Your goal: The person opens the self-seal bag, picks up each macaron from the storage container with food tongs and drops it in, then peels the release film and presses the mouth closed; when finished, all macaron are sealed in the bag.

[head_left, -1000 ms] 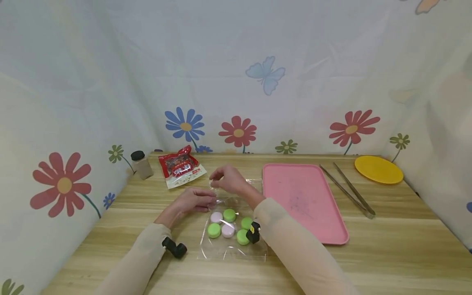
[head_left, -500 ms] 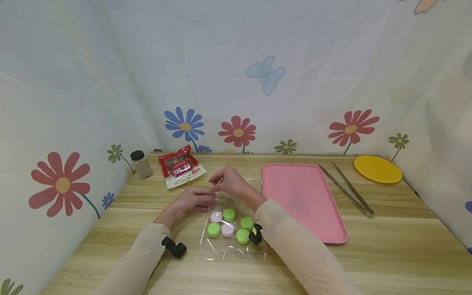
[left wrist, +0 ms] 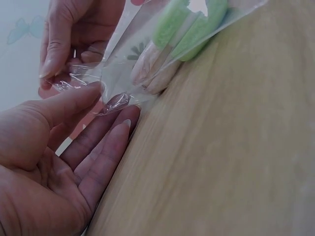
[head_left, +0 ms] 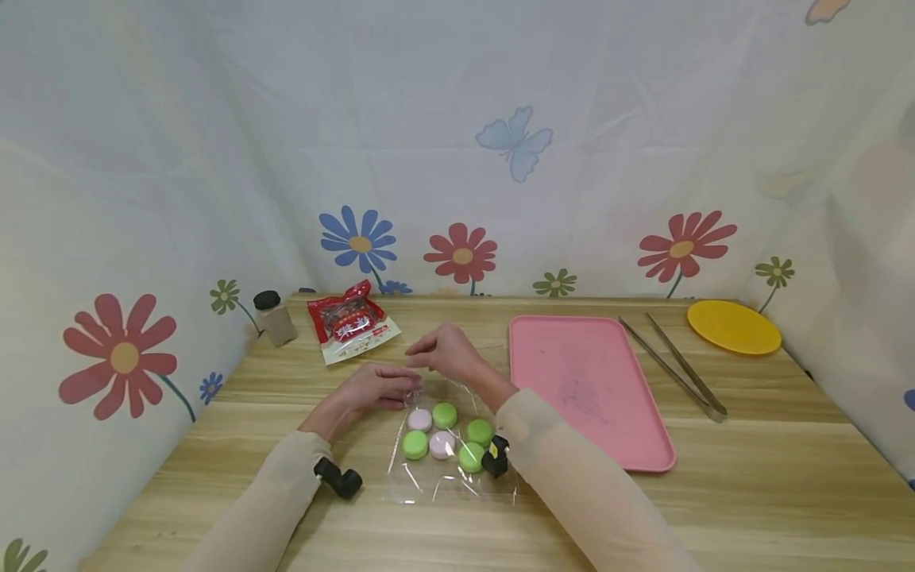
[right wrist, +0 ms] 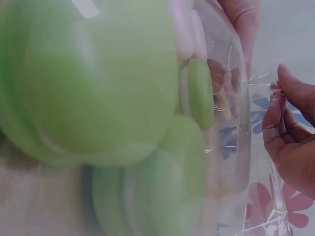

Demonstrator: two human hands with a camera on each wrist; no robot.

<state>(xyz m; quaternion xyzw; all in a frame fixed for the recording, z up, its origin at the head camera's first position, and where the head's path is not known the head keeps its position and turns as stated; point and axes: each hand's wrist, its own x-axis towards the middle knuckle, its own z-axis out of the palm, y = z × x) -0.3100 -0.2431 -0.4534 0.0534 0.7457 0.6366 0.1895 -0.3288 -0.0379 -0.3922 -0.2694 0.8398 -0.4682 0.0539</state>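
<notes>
A clear plastic bag [head_left: 422, 485] lies flat in front of me, holding several green macarons [head_left: 415, 445] and two pale lilac macarons [head_left: 442, 445]. My left hand [head_left: 372, 387] pinches the bag's far left corner between thumb and fingers; in the left wrist view the crinkled film [left wrist: 118, 101] shows between those fingertips. Just beyond it, my right hand [head_left: 450, 352] reaches across the bag and pinches its upper edge. The right wrist view shows the thumb and forefinger of that right hand [right wrist: 293, 132] meeting on the thin film. Green macarons [right wrist: 108, 83] fill much of that view.
A pink tray [head_left: 586, 381] lies right of the bag, with metal tongs [head_left: 679, 369] beside it. Farther right is a yellow plate [head_left: 734, 326]. At the back left are a red and white snack packet [head_left: 353, 322] and a black-capped jar [head_left: 275, 319].
The film at the bag's far edge has shifted beneath the right hand, whose fingers have moved slightly. The left hand and the macarons stay nearly where they were.
</notes>
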